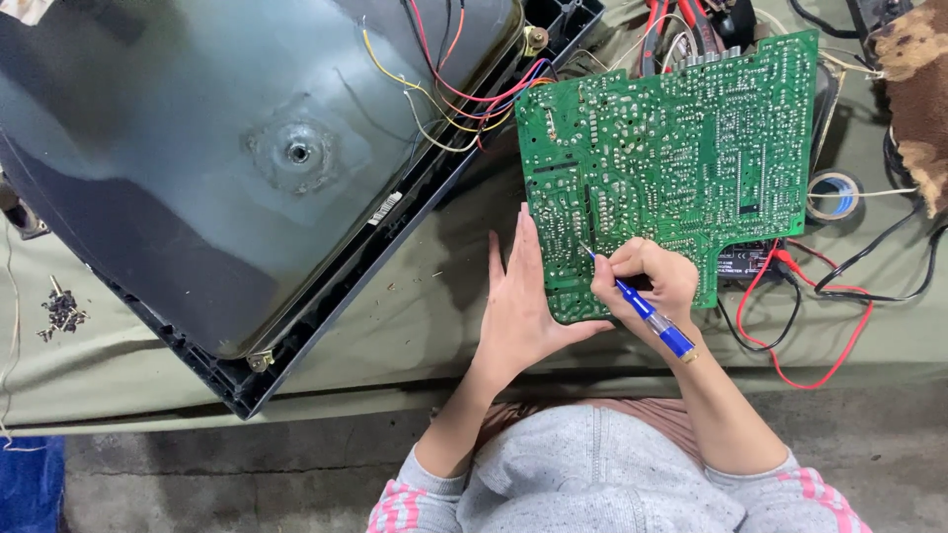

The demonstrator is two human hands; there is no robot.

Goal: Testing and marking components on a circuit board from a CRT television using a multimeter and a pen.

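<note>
Table: green cloth (395, 326) under my green board (671, 158).
Left hand (518, 306): flat, open, touching board's edge.
Right hand (647, 281): closed around blue screwdriver (642, 306), tip on board.

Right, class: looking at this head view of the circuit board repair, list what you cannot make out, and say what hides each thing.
- Tip of the blue screwdriver: too fine to tell whether it touches the green circuit board.
- Board under the right hand and left hand: covered by them.
- Multimeter: mostly under the board.
- Picture tube: cut off by the top and left edges.
- Small screws: too small to count.
</note>
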